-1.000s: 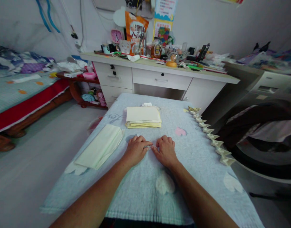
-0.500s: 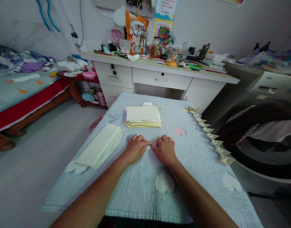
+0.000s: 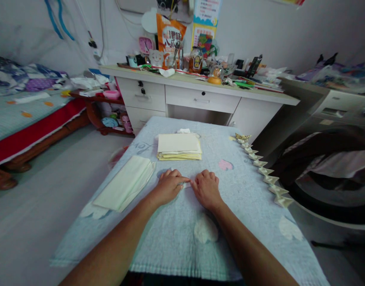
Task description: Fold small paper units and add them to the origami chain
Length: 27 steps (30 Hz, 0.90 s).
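A small piece of white paper (image 3: 187, 185) lies on the cloth-covered table, mostly covered by my fingers. My left hand (image 3: 171, 185) is closed over its left side, the index finger reaching across along its top. From the other side, my right hand (image 3: 205, 188) presses on the paper with curled fingers, its thumb close to my left fingertip. Just beyond my hands sits a stack of cream and yellow paper (image 3: 178, 143). Pale green-white folded sheets (image 3: 124, 183) lie left of my left hand.
Along the table's right edge runs a row of folded paper pieces (image 3: 265, 171), with a patterned piece (image 3: 242, 137) at its far end. A blue cloth (image 3: 170, 246) covers the table. Behind stands a cluttered white desk (image 3: 202, 92); a washing machine (image 3: 334, 109) is at right.
Both hands stay nearly in place on the paper. My right thumb and fingers have shifted very slightly; a little more of the paper's lower edge shows between the hands.
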Available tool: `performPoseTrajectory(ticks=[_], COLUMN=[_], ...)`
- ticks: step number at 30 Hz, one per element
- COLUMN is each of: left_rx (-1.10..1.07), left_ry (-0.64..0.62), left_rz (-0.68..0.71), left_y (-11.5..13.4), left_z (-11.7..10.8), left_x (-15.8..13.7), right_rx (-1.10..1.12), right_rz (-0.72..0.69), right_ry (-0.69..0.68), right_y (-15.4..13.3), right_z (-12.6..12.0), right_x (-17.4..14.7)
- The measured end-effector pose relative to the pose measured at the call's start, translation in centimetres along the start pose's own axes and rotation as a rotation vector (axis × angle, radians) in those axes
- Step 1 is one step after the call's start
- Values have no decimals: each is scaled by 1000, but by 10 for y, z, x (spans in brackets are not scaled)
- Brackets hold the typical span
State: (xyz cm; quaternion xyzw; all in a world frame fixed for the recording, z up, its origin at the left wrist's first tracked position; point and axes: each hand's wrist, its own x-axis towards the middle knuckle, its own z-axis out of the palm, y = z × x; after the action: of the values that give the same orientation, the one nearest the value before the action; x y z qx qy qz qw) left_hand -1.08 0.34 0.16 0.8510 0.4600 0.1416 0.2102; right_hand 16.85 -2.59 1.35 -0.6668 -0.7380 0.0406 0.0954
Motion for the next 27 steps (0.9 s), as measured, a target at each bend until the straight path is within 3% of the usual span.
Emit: performPoseTrajectory(ticks=[8,27], left_rx=[0,18], left_ry=[-9,-10], left_rz=[-2,-11], left_y=[2,4], left_z=[-2,-3], left_x=[0,-1], right_rx=[-27,52], right_rz=[17,78], right_ry=[30,-5], right_y=[-7,10], right_z=[1,0], right_x=[-3,-3])
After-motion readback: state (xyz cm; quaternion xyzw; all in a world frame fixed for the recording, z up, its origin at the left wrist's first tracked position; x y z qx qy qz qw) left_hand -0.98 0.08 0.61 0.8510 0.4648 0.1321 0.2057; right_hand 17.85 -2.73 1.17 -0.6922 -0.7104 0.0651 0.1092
